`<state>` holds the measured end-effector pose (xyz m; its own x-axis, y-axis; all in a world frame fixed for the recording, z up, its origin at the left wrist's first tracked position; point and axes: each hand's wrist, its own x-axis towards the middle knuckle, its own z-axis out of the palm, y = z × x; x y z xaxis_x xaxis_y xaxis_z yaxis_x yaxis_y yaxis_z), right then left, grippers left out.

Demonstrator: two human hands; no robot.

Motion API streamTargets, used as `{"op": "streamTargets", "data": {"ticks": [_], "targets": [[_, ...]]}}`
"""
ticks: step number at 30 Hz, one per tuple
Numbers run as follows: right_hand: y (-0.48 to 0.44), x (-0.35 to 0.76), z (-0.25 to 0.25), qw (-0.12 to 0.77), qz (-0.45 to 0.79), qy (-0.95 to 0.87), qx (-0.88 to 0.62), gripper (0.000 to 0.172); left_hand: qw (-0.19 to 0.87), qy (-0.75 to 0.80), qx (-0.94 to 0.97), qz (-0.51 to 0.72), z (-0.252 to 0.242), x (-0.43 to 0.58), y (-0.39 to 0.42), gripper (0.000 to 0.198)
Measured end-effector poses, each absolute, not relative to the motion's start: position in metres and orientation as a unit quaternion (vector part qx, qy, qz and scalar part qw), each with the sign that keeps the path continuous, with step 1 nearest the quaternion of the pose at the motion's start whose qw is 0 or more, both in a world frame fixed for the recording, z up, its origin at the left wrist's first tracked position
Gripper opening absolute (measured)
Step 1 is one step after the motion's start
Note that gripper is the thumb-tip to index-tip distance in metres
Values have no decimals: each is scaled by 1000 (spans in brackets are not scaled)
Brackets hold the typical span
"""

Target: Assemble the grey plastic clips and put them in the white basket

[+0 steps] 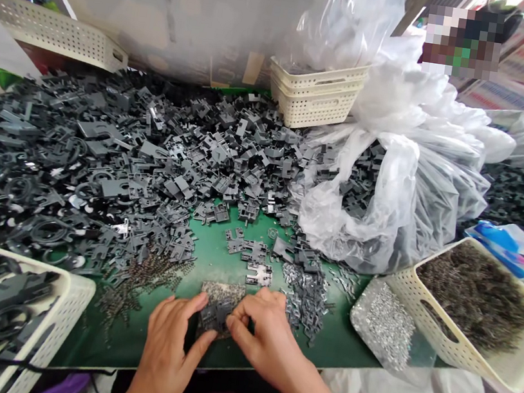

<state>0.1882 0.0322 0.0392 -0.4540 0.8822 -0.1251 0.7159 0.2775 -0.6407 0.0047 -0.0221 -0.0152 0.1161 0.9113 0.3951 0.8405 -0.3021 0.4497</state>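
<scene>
A speckled, flat block (223, 291) lies on the green bench top near its front edge. On it rests a small dark grey plastic part (216, 315). My left hand (174, 337) is at the left side, its index fingertip by the block's upper left corner and its thumb against the part's lower edge, holding it in place. From the right, my right hand (263, 327) has thumb and fingers pinched together at the part's right edge; whatever is between those fingertips is hidden. Beyond the block lie a few flat dark plastic plates (254, 252) and a shiny metal-looking plate (259, 275).
A large heap of dark plastic parts (192, 141) covers the back. Small springs (134, 276) lie left, small grey pieces (306, 297) right. Cream baskets (75, 307) stand at left and back; another basket (442, 300) holds springs beside a bag of metal bits (383, 321). Plastic bags (403, 197) bulge behind.
</scene>
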Motion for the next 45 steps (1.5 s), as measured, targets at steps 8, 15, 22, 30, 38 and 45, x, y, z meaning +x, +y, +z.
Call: {"op": "streamTargets", "data": {"ticks": [8, 15, 22, 30, 38, 45], "targets": [[44, 183, 48, 53, 205, -851, -481, 21, 45, 530, 808, 252, -3, 1, -19, 25], [53, 191, 51, 4, 308, -824, -476, 12, 59, 533, 804, 257, 3, 1, -14, 22], [62, 190, 54, -31, 327, -822, -465, 10, 80, 537, 785, 298, -2, 5, -15, 23], [98, 150, 80, 45, 332, -855, -396, 11, 43, 551, 752, 359, -4, 9, -16, 25], [145, -10, 56, 95, 136, -939, -300, 21, 22, 551, 751, 364, -9, 2, -17, 28], [170, -38, 51, 97, 163, -929, -317, 14, 103, 574, 701, 412, -16, 1, -24, 25]]}}
